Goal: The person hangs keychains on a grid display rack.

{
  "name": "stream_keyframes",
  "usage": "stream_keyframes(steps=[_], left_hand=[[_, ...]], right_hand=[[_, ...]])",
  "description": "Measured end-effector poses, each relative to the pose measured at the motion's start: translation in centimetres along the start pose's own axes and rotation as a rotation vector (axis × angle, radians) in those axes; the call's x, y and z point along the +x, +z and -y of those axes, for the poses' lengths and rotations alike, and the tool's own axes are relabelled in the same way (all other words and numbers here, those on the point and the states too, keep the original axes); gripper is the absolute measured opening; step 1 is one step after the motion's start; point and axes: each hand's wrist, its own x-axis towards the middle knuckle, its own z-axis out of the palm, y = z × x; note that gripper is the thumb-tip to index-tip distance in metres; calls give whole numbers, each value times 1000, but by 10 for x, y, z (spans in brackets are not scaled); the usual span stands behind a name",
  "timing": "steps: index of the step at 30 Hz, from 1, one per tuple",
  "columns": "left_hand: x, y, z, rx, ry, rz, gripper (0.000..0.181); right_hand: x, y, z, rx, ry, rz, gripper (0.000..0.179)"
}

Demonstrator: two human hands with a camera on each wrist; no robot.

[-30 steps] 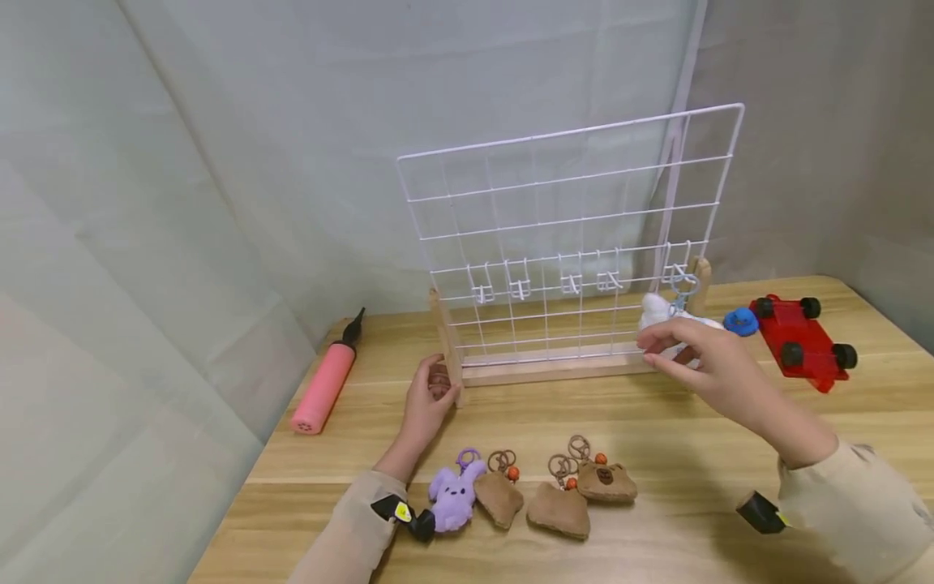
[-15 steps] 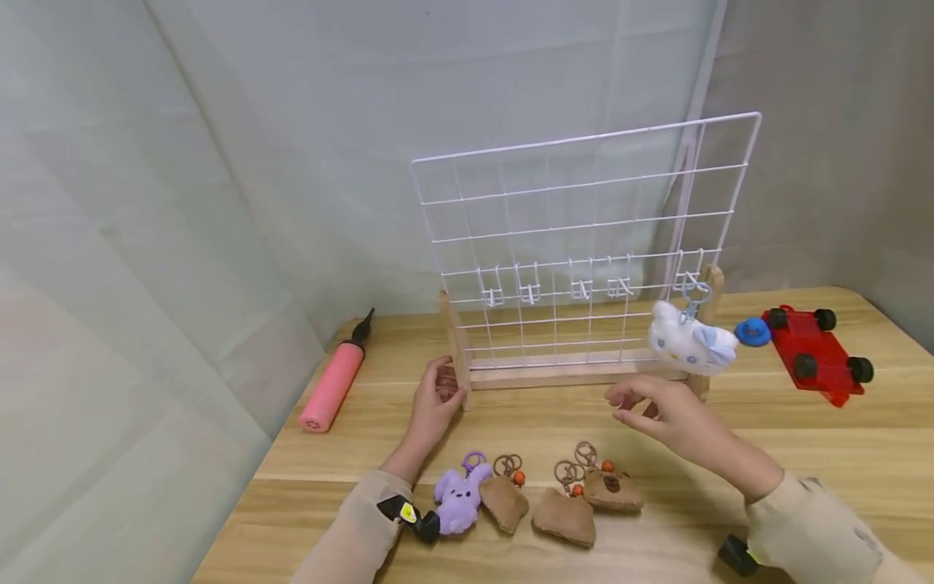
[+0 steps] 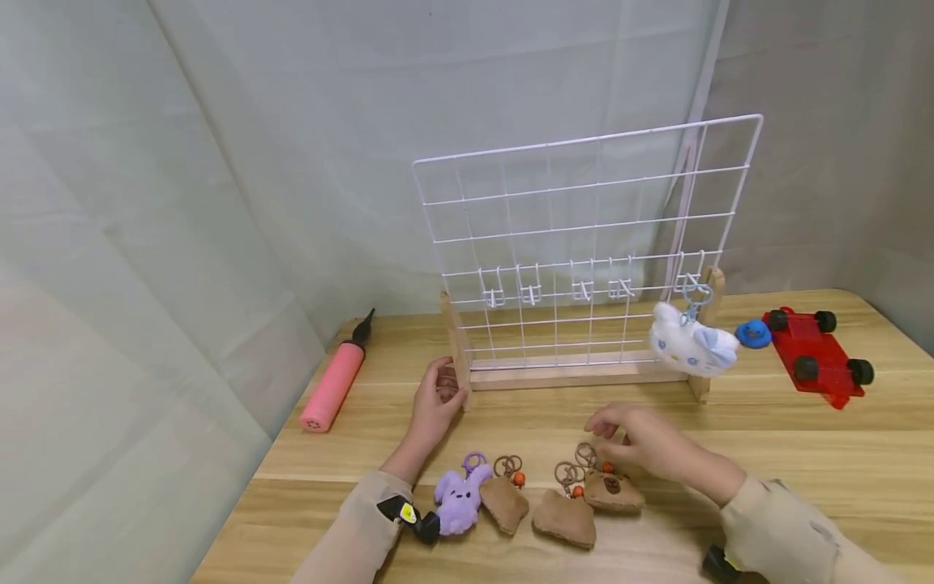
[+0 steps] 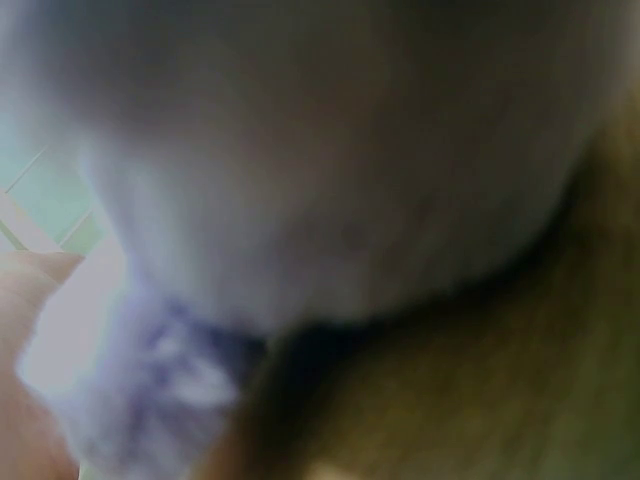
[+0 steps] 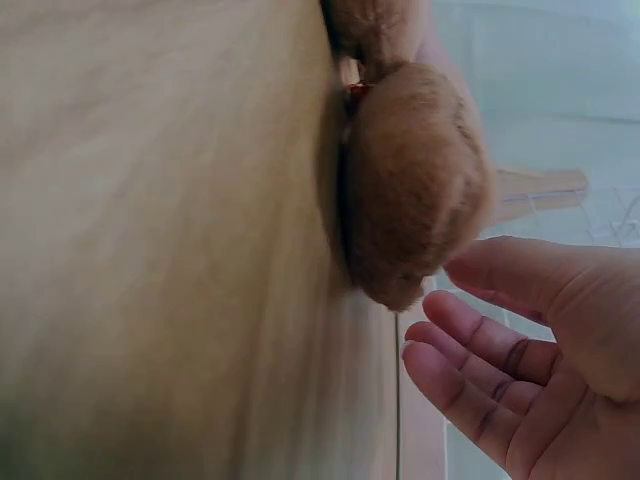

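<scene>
My left hand (image 3: pixel 430 410) grips the left wooden foot of a white wire grid rack (image 3: pixel 562 375), thumb in front and fingers behind. Above a brown bear plush keychain (image 3: pixel 613 493) is my right hand (image 3: pixel 645 444), its fingers bent loosely and nothing between them. The right wrist view shows those fingers close beside a brown plush (image 5: pixel 415 180). On the rack's rightmost hook hangs a white cat-shaped plush keychain (image 3: pixel 686 341) by a blue ring. Two more brown plush keychains and a purple bunny keychain (image 3: pixel 458 504) lie nearby; blurred purple fur fills much of the left wrist view.
Several white hooks (image 3: pixel 530 294) sit along the grid with nothing on them. A pink hand pump (image 3: pixel 334 385) lies at left. To the right of the rack are a small blue duck (image 3: pixel 753 333) and an upturned red toy car (image 3: pixel 813 353).
My right hand has let go of the white cat plush, now hanging on the hook, and has moved down and left to the bear keychain. The left hand stays on the rack's foot.
</scene>
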Motion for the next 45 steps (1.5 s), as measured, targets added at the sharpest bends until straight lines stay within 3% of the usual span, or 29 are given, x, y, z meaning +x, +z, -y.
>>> stream_keyframes(steps=[9,21,29,38,45], left_hand=[[0,0,1,-5,-2,7,53],[1,0,2,-5,3,5,52],[0,0,1,-1,0,4,52],[0,1,2,2,-4,4,53],[0,0,1,1,0,-1,53]], right_hand=[[8,10,0,-77,-25,99,25],[12,7,6,-133,-48,157,16],[11,8,15,-227,-4,153,19],[9,12,15,-220,7,129,23],[10,7,15,-108,24,125,14]])
